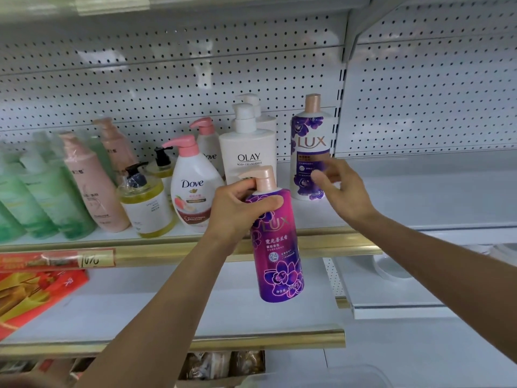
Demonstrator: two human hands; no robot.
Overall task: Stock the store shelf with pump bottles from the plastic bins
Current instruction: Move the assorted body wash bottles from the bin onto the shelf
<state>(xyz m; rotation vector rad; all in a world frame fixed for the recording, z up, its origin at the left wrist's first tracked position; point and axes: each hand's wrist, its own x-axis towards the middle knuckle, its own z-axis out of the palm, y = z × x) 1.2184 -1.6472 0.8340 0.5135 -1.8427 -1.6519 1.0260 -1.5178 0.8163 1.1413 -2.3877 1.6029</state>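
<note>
A person's left hand (237, 211) grips a purple Lux pump bottle (278, 253) by its shoulder. The thumb lies across the front just under the pink pump and the fingers curl round the neck. The bottle is held upright in front of the gold-edged shelf (341, 242), with its base hanging below the shelf's edge. The right hand (342, 189) hovers with fingers loosely spread, holding nothing, before the lower half of a second Lux bottle (310, 147) that stands on the shelf. Motion blur makes it impossible to tell whether the fingertips touch it. To the left on the same shelf stand two white Olay bottles (249, 152), two Dove bottles (193, 189), yellow bottles with black pumps (147, 208), pink bottles (93, 189) and green bottles (42, 200). The green ones are smeared by blur and cut off at the frame's edge. A clear plastic bin (321, 378) shows only its rim at the bottom.
</note>
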